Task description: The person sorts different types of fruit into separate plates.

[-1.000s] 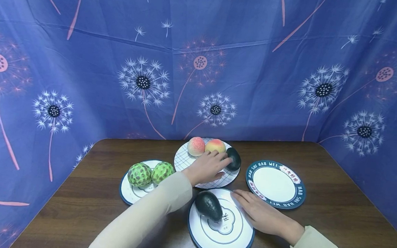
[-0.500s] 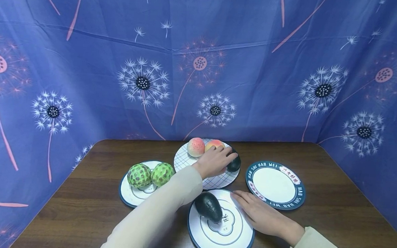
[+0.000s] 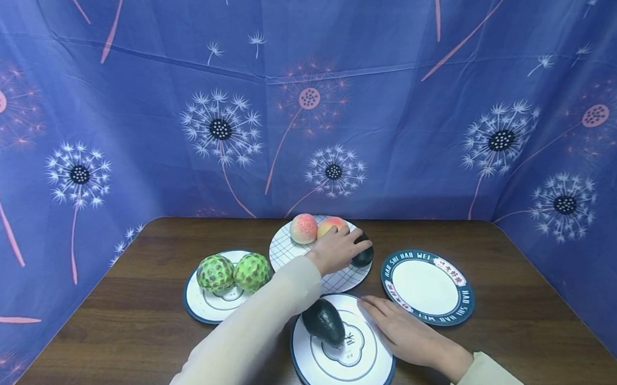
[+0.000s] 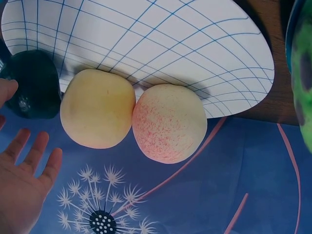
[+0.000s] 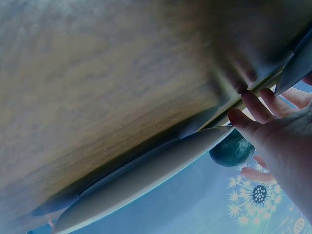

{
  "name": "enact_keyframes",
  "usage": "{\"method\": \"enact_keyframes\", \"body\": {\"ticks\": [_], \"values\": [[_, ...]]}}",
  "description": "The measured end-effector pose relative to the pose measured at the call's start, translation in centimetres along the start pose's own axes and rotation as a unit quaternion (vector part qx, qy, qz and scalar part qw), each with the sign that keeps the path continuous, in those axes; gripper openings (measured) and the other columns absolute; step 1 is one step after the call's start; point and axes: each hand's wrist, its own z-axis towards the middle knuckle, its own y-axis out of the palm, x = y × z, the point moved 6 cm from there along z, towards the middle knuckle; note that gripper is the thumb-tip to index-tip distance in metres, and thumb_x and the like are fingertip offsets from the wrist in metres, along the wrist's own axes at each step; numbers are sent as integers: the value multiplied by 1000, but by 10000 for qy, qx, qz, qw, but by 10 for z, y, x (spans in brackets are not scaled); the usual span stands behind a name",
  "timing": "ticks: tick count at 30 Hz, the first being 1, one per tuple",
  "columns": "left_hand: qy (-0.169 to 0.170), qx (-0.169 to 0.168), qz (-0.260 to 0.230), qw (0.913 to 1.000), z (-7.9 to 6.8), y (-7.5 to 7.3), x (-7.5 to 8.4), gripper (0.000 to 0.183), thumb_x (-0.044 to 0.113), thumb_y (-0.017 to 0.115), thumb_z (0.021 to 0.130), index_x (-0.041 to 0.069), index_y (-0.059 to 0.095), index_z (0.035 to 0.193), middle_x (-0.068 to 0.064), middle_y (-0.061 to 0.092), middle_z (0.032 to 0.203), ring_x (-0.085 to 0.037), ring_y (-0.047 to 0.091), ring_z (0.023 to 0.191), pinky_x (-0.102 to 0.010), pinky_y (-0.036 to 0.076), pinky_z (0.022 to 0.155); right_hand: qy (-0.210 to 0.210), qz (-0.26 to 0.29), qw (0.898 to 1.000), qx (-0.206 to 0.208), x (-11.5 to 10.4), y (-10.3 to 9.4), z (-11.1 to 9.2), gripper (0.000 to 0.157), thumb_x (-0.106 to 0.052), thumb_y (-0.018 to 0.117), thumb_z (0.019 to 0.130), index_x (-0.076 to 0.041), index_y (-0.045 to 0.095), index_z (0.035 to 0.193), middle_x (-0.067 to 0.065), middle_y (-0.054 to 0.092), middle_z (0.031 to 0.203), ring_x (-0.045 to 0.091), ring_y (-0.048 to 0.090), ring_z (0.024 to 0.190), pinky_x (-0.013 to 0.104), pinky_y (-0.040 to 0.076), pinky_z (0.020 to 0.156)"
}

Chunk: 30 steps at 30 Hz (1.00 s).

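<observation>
My left hand [image 3: 337,251] reaches over the far grid-patterned plate [image 3: 286,251], right at a dark green avocado [image 3: 363,256]. In the left wrist view its thumb [image 4: 7,90] overlaps the avocado [image 4: 36,84], while the other fingers are spread and fairly straight. Two peaches [image 3: 304,228] [image 4: 97,108] lie beside that avocado. My right hand [image 3: 406,334] rests with straight fingers at the right rim of the near blue-rimmed plate [image 3: 366,378]. Another dark avocado [image 3: 324,321] lies on this near plate.
At the left, a blue-rimmed plate [image 3: 198,308] bears two bumpy green fruits [image 3: 216,273], like custard apples. A bare plate with a lettered teal rim [image 3: 466,302] lies on the wooden table [image 3: 523,323] at the right. A blue dandelion-print cloth [image 3: 399,104] hangs behind.
My left hand has shifted slightly right across the far plate, its fingers now over the avocado there. The right hand and the plates have stayed in place.
</observation>
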Motion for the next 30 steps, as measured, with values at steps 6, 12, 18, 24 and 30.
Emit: {"method": "enact_keyframes", "body": {"ticks": [6,12,18,24,30], "values": [[76,-162,46,9998,3,7,4,61,35,59,87,35,28,141,2,38,140,-19,44,124,-35,43,97,37,55,10000,-19,1,1,0,51,-27,45,94,-15,31,142,4,37,144,22,35,133,42,35,103],[64,-360,80,9993,4,12,6,62,24,57,90,36,26,141,0,35,142,-20,41,127,-37,40,100,18,32,10000,-10,0,1,0,51,-27,45,94,-15,31,142,4,37,144,22,35,133,41,35,103],[86,-408,272,9988,5,13,7,66,21,60,88,35,25,142,-3,33,143,-21,40,128,-37,39,101,11,-49,10000,-5,1,2,0,52,-27,46,94,-16,31,142,4,37,144,21,36,132,41,36,103],[110,-373,425,9983,7,15,7,68,23,62,86,34,24,142,-3,31,143,-20,40,127,-36,39,101,28,-49,10000,3,1,2,0,52,-27,47,94,-16,31,142,3,38,144,21,36,132,41,36,103],[141,-367,549,9977,7,17,9,64,22,60,88,30,25,140,1,27,147,-19,41,127,-35,40,101,9,-59,10000,10,2,2,1,53,-28,47,93,-16,31,143,3,38,144,21,36,132,41,36,103]]}}
